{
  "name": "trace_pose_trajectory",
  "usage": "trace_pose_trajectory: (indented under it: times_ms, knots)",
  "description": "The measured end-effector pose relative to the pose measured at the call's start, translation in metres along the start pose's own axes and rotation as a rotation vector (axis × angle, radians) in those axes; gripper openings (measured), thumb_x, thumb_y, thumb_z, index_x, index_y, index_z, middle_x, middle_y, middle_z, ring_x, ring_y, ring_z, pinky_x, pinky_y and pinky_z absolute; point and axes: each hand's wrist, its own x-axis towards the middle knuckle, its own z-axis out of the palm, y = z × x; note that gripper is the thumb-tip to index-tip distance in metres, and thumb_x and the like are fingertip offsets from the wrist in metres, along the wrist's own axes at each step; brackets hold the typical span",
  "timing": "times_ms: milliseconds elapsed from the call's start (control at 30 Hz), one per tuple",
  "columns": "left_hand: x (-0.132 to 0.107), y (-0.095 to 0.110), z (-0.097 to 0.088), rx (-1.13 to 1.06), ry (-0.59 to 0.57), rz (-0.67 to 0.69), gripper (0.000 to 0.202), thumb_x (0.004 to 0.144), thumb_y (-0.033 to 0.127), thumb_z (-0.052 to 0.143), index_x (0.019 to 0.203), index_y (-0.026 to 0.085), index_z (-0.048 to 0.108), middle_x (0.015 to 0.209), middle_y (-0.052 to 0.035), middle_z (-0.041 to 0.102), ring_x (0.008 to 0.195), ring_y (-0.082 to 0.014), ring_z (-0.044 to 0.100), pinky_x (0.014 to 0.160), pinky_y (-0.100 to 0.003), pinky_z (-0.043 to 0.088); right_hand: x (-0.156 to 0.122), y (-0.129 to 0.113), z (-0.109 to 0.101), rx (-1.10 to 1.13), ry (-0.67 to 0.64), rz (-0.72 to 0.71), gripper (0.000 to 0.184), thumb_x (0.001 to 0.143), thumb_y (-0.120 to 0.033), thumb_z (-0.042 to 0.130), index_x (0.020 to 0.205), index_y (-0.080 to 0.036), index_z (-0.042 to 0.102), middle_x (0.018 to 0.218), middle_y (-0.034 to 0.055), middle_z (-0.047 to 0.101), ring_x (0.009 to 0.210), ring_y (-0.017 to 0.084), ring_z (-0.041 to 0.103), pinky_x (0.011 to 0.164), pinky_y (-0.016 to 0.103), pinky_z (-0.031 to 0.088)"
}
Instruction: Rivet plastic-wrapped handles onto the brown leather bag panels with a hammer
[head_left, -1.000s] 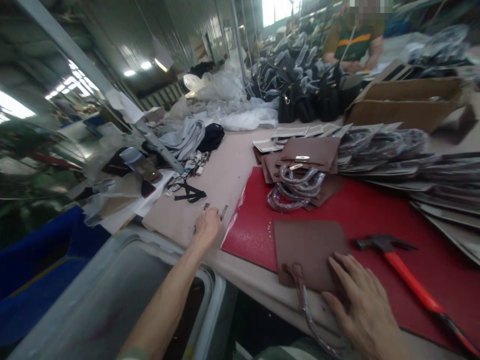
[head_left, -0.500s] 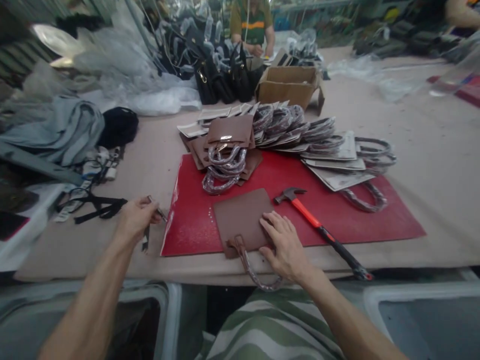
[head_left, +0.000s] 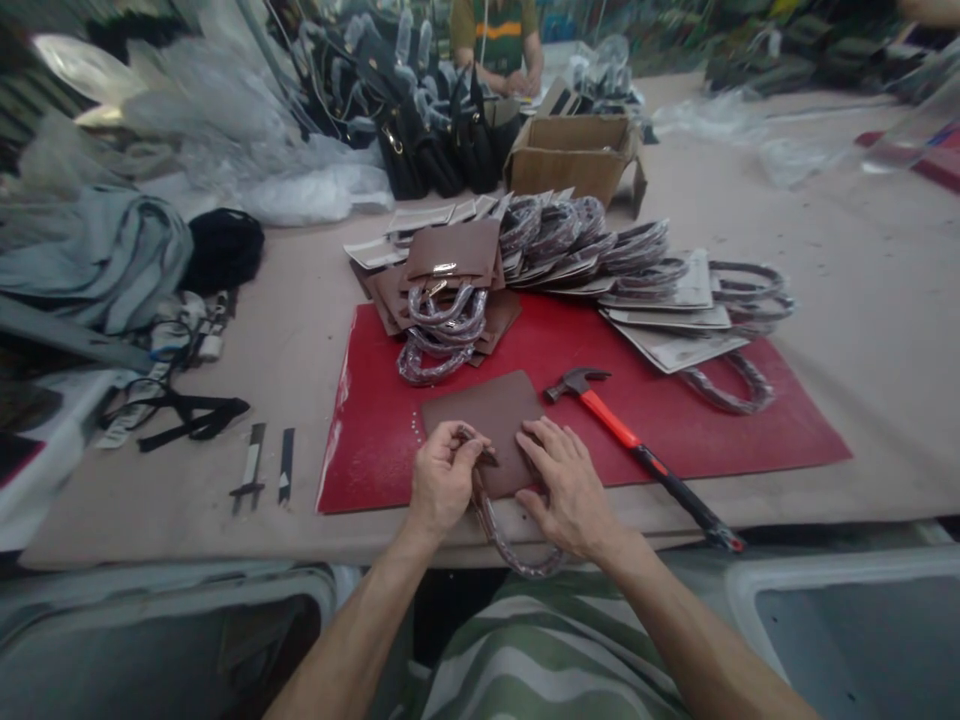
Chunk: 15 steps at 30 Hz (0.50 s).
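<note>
A brown leather panel (head_left: 487, 415) lies on the near edge of a red mat (head_left: 660, 420), with a plastic-wrapped handle (head_left: 510, 545) hanging off the table's front. My left hand (head_left: 442, 480) pinches a small dark metal tool against the panel's near left corner, where the handle joins. My right hand (head_left: 566, 485) presses flat on the panel's near right corner, fingers spread.
A red-handled hammer (head_left: 637, 455) lies right of the panel. Brown panels with wrapped handles (head_left: 450, 300) and grey panels (head_left: 660, 300) are stacked behind. Thin metal tools (head_left: 262, 465) lie left of the mat. A cardboard box (head_left: 577, 155), black bags and a seated person (head_left: 499, 40) are farther back.
My left hand picked a small tool from beside the mat and carried it right to the panel's corner. The right hand stayed on the panel. The view swung right.
</note>
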Motion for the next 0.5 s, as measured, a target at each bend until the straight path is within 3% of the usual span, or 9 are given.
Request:
trace_pose_trajectory:
  times_ms: [200, 500]
  knots:
    - [-0.0053, -0.0101, 0.0002, 0.149, -0.021, 0.134, 0.008, 0.095, 0.026, 0.055, 0.095, 0.018, 0.058, 0.088, -0.0039, 0.076, 0.080, -0.0159, 0.074, 0.079, -0.031, 0.061, 0.0002, -0.0007, -0.0002, 0.012, 0.000, 0.005, 0.065, 0.079, -0.028, 0.061, 0.142, -0.014, 0.050, 0.153, 0.0161, 0.043, 0.145, 0.034, 0.032, 0.120, 0.056, 0.022]
    - [-0.0070, -0.0101, 0.0044, 0.214, -0.025, 0.195, 0.007, 0.096, 0.023, 0.052, 0.094, 0.018, 0.058, 0.087, -0.0034, 0.075, 0.080, -0.0149, 0.074, 0.077, -0.028, 0.061, -0.0003, 0.0003, 0.0010, 0.017, 0.009, -0.005, 0.065, 0.079, -0.025, 0.062, 0.142, -0.012, 0.051, 0.154, 0.0156, 0.042, 0.146, 0.033, 0.029, 0.121, 0.055, 0.019]
